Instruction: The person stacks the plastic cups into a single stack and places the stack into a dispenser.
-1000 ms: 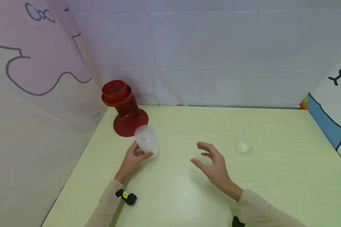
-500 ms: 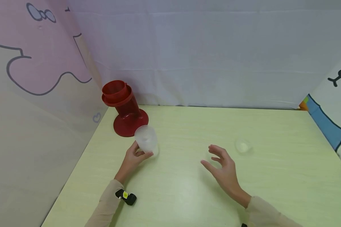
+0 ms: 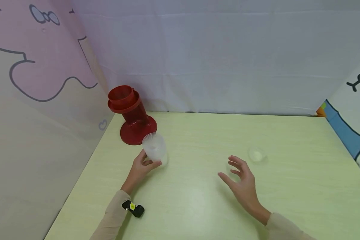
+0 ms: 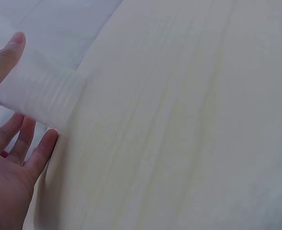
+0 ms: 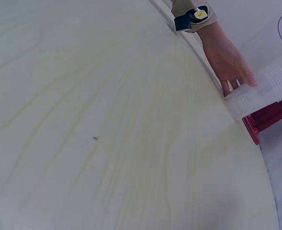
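Note:
A stack of clear plastic cups [image 3: 154, 146] stands on the table at the left, tilted a little in the head view. My left hand [image 3: 141, 168] grips the stack low down, thumb on the near side; the ribbed stacked rims [image 4: 50, 93] show in the left wrist view. My right hand [image 3: 243, 183] hovers over the table with fingers spread and bent, holding nothing. Beyond it, to its upper right, a single clear cup [image 3: 257, 154] rests on the table. In the right wrist view the left hand [image 5: 229, 62] holds the stack [image 5: 263, 93].
A red plastic stand with a round base and a wide tubular top [image 3: 135, 113] is at the table's back left corner, just behind the stack. Printed cloth [image 3: 213, 60] hangs along the table's back and sides.
My right hand has moved right and slightly toward me, closer to the single cup, its fingers still apart. The left hand and the stack have stayed in place.

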A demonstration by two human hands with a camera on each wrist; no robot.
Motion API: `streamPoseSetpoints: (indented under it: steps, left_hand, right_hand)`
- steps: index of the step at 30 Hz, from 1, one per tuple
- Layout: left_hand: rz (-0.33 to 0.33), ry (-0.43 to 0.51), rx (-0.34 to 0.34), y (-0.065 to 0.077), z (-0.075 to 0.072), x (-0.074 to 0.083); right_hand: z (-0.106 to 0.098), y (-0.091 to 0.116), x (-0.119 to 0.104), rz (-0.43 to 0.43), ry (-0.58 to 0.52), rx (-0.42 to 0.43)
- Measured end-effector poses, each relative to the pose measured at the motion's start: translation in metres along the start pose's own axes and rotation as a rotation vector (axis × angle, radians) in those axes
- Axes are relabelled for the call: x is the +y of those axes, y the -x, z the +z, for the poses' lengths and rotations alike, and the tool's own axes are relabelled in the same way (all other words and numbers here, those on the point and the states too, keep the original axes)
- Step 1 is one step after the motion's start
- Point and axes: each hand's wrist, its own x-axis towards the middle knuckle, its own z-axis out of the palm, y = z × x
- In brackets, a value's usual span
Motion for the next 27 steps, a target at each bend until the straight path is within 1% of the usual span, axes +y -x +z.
streamPoseSetpoints:
  steps: [9, 19, 25, 27]
  left_hand:
    - [0.011, 0.022, -0.007, 0.0, 0.0, -0.001]
    - [-0.007, 0.009, -0.001, 0.0, 0.0, -0.001]
    - [-0.022, 0.016, -0.016, -0.001, 0.0, -0.001]
    - [-0.038, 0.023, -0.024, -0.001, -0.001, 0.0]
  right_hand:
    - [-0.009, 0.003, 0.001, 0.06, 0.042, 0.06]
    - [-0.024, 0.004, 0.012, 0.107, 0.08, 0.109]
    - [-0.032, 0.005, 0.016, 0.154, 0.084, 0.158]
    - [-0.034, 0.005, 0.017, 0.17, 0.085, 0.174]
